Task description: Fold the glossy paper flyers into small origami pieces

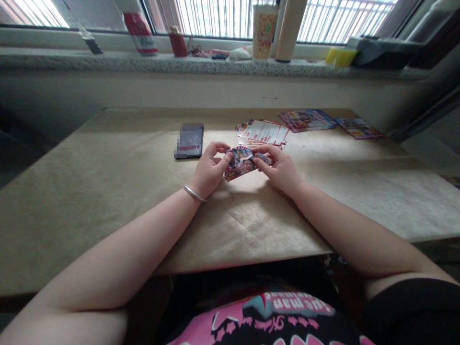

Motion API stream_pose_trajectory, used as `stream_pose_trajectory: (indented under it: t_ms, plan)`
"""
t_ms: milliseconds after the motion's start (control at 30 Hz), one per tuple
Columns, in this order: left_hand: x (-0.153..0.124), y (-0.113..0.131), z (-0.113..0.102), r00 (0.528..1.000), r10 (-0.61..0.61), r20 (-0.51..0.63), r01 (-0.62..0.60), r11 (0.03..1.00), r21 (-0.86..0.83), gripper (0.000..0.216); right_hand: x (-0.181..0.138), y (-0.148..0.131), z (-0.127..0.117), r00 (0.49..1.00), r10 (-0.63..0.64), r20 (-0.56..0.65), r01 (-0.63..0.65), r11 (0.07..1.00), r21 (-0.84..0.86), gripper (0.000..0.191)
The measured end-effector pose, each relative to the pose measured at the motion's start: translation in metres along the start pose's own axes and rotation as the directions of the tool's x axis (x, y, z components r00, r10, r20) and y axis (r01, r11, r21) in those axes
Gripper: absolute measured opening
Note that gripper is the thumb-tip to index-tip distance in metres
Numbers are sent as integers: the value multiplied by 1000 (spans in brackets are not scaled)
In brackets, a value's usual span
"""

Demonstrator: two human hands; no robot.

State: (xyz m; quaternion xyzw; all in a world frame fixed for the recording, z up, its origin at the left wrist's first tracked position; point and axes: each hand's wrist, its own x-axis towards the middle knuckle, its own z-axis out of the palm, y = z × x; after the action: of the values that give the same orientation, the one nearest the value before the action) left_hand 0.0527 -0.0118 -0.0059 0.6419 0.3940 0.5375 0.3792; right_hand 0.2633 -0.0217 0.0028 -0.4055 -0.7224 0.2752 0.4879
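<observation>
A folded colourful printed leaflet (241, 165) lies between both hands, low over the table covered in brown paper (108, 191). My left hand (210, 168), with a silver bangle on its wrist, pinches the leaflet's left edge with thumb and fingers. On the right edge, my right hand (278, 167) grips it with curled fingers. Just behind the hands sits a small pile of similar leaflets (264, 132), white side up.
A dark phone (189, 141) lies left of the pile. Two more leaflets (307, 120) (359, 128) lie at the far right of the table. The window sill (108, 60) holds a red can, a paper cup (265, 29), a tumbler and small items.
</observation>
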Motion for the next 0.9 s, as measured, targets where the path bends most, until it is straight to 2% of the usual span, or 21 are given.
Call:
stream_pose_trajectory:
  t_ms: [167,333,433,600,800,900]
  plan:
    - [0,1,-4,995,97,28,-100,986,131,40,3,4,0,993,117,-26,-115,991,68,33]
    - [-1,-5,-6,979,80,188,-93,994,63,68,8,6,-1,951,308,-13,-294,920,259,40]
    - [-1,-6,-6,967,92,237,-134,977,166,77,11,11,-2,913,407,32,-394,857,334,44]
    - [2,-1,-5,974,94,204,-158,934,321,61,11,16,-3,896,411,170,-444,833,331,46]
    - [2,-1,-4,994,59,97,-86,946,313,41,7,14,-4,897,376,232,-419,889,183,46]
    - [2,-4,-5,997,21,69,-39,960,276,39,6,14,-6,894,350,281,-405,899,169,42]
